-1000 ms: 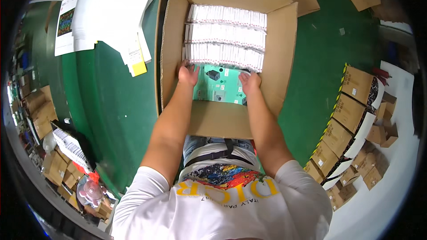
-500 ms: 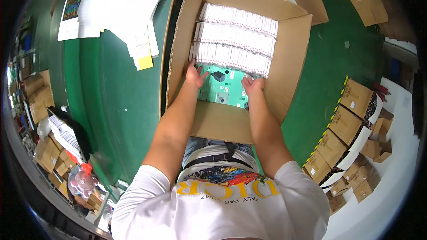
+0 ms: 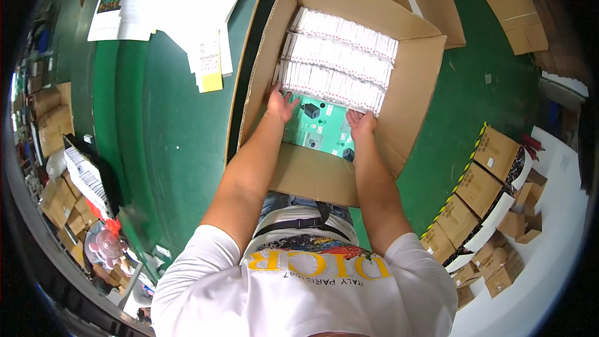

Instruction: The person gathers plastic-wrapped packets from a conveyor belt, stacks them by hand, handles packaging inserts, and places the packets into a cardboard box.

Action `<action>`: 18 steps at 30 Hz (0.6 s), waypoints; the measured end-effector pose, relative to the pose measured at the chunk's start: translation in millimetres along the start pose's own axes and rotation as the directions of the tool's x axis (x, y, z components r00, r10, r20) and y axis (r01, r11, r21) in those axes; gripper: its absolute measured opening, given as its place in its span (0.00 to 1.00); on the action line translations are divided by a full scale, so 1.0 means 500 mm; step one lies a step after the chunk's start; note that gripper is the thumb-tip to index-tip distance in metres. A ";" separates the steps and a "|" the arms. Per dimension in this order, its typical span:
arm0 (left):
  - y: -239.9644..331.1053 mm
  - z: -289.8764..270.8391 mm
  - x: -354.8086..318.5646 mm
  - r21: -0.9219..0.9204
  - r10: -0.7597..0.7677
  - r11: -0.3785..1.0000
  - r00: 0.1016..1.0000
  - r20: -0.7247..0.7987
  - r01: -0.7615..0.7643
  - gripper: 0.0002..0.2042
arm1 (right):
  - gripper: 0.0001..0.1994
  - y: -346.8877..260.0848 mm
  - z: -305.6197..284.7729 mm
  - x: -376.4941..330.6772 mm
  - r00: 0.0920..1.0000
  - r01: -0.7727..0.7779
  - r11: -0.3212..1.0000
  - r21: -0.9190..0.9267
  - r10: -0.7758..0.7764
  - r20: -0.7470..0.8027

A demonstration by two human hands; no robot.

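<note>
Worktop [image 3: 168, 150]: green, left, strewn with white paper sheets [image 3: 181, 0].
Floor [image 3: 486, 106]: green, yellow-black hazard stripe [image 3: 458, 181].
Right edge: rows of small cardboard boxes [image 3: 480, 187].
Left edge: more stacked cartons [image 3: 56, 200].

Brown cardboard box [image 3: 409, 81], white packs [image 3: 337, 59], teal printed sheet [image 3: 321, 131], green table [image 3: 181, 137], yellow note [image 3: 212, 81]

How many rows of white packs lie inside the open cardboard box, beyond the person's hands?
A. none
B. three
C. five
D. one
B: three rows of white packs lie side by side in the cardboard box, and the left hand and the right hand press against the nearest row, above a green printed layer.
</note>
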State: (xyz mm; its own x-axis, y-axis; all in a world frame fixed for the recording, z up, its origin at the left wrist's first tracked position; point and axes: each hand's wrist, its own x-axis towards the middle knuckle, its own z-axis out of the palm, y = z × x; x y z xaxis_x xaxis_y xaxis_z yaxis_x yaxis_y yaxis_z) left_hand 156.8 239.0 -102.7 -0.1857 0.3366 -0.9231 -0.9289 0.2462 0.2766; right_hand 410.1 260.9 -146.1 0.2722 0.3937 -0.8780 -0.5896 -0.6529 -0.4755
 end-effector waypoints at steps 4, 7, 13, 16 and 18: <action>-0.001 -0.006 -0.014 0.184 -0.040 0.982 0.997 0.060 0.029 0.28 | 0.24 0.016 0.000 -0.010 1.000 -0.016 0.993 -0.114 0.012 -0.028; -0.007 -0.004 -0.046 0.243 -0.043 0.969 0.998 0.046 0.031 0.29 | 0.26 0.039 -0.024 -0.017 0.995 -0.072 0.996 -0.058 0.076 0.071; -0.048 -0.040 -0.038 0.335 -0.051 0.940 0.998 -0.048 0.064 0.28 | 0.22 0.045 -0.042 -0.013 0.981 -0.115 0.962 -0.248 0.149 0.125; -0.050 -0.064 -0.053 0.437 0.010 0.898 0.987 -0.159 0.061 0.30 | 0.22 0.049 -0.018 -0.047 0.956 -0.188 0.937 -0.296 0.243 0.163; -0.051 -0.077 -0.068 0.463 0.031 0.885 0.984 -0.177 0.055 0.31 | 0.21 0.056 -0.001 -0.076 0.949 -0.206 0.921 -0.329 0.271 0.163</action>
State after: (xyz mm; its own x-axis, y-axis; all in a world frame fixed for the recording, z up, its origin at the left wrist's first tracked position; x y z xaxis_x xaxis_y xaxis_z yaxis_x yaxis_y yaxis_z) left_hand 174.4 186.6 -88.8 -0.2680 0.1783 -0.9468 -0.6839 0.6570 0.3173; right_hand 383.7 227.5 -126.3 -0.0253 0.3021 -0.9529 -0.3489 -0.8959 -0.2748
